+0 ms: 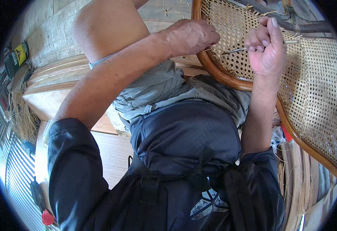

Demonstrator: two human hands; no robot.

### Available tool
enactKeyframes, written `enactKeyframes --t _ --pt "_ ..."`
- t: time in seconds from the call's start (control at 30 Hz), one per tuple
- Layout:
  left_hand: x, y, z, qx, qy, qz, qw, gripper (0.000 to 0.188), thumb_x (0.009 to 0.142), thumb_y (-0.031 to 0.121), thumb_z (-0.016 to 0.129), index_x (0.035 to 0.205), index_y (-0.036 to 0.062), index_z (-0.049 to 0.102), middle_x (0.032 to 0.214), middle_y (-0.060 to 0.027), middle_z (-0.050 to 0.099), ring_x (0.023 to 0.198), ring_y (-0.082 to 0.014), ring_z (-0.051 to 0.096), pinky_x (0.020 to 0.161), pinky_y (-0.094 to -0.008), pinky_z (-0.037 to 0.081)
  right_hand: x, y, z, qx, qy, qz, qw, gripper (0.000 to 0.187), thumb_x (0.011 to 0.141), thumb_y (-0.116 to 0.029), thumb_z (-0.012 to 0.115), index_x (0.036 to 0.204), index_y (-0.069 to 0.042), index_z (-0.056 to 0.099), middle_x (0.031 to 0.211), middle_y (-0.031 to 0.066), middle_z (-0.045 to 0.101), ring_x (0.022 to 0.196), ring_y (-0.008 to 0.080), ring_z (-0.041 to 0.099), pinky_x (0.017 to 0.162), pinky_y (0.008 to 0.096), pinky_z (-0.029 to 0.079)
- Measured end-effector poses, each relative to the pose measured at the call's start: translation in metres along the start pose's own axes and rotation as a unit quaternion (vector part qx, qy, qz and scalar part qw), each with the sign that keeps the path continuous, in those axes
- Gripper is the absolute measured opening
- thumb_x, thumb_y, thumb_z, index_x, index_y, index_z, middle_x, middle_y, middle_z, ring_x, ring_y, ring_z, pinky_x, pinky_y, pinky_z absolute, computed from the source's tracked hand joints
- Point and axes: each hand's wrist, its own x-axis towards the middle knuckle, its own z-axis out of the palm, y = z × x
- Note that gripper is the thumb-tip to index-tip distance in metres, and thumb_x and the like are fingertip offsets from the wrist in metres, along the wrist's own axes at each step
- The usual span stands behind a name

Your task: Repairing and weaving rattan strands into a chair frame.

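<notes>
A woven cane panel (307, 73) in a curved brown wooden frame (230, 81) leans at the upper right, beside my lap. My left hand (195, 36) is closed at the frame's left side, fingers bent down over the wood at the weave's edge. A short pale end shows under its fingertips, but what they pinch is hidden. Over the weave, my right hand (266, 48) is closed around a thin pointed tool like an awl (236, 50). Its metal tip points left toward the cane near my left hand, and its other end sticks out on the right.
Cut cane bits (168, 9) lie on the boards at the top. A dark can with a yellow label (17, 57) and a bundle of loose fibres (20, 111) are at the left. A dark curved pole (303, 27) crosses behind the panel. Wooden slats (301, 181) lie lower right.
</notes>
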Motion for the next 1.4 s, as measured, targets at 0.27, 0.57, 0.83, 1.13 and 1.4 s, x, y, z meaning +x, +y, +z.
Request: enactKeyframes --t 0.27,0.57,0.83,1.13,1.4 --pt "-0.014 0.004 -0.002 -0.131 0.103 -0.133 0.977 0.024 0.083 0.016 0.054 0.104 0.0035 0.058 0.093 -0.0146 0.061 0.081 -0.0278 0.061 0.071 -0.0373 0.049 0.01 0.009 0.017 0.021 0.055 -0.044 0.997 0.044 0.089 -0.047 0.046 0.084 -0.004 0.054 0.049 -0.006 0.021 0.045 0.0085 0.021 0.044 0.0254 0.022" --pt "-0.015 0.05 0.028 -0.713 0.162 -0.513 0.45 0.03 0.089 0.021 0.053 0.11 -0.0009 0.053 0.102 -0.0102 0.059 0.094 -0.0207 0.057 0.082 -0.0357 0.046 0.013 0.018 0.011 0.058 0.019 -0.023 0.998 0.043 0.089 -0.049 0.045 0.08 -0.007 0.054 0.049 -0.0063 0.021 0.044 0.0085 0.02 0.045 0.0254 0.021" --pt "-0.013 0.035 0.049 -0.688 0.197 -0.459 0.526 0.029 0.083 0.012 0.058 0.104 -0.0076 0.054 0.094 -0.0115 0.059 0.085 -0.0194 0.057 0.077 -0.0321 0.047 0.01 0.023 0.01 0.055 0.037 -0.041 0.997 0.039 0.09 -0.045 0.046 0.079 -0.009 0.055 0.048 -0.0069 0.02 0.043 0.0082 0.02 0.045 0.0252 0.022" --pt "-0.018 0.036 0.044 -0.668 0.174 -0.458 0.56 0.028 0.086 0.01 0.056 0.107 -0.0086 0.052 0.1 -0.0117 0.06 0.087 -0.0185 0.059 0.082 -0.0292 0.047 0.004 0.021 0.007 0.068 0.043 -0.052 0.995 0.038 0.092 -0.04 0.044 0.075 -0.007 0.05 0.048 -0.0052 0.019 0.043 0.0091 0.019 0.044 0.0274 0.021" --pt "-0.015 0.04 0.045 -0.584 0.188 -0.463 0.64 0.027 0.086 0.013 0.056 0.103 -0.0073 0.054 0.093 -0.0081 0.059 0.081 -0.0137 0.056 0.074 -0.0279 0.046 0.005 0.021 0.009 0.079 0.036 -0.043 0.995 0.034 0.089 -0.04 0.048 0.077 -0.009 0.055 0.047 -0.0071 0.02 0.042 0.0079 0.02 0.044 0.0259 0.02"
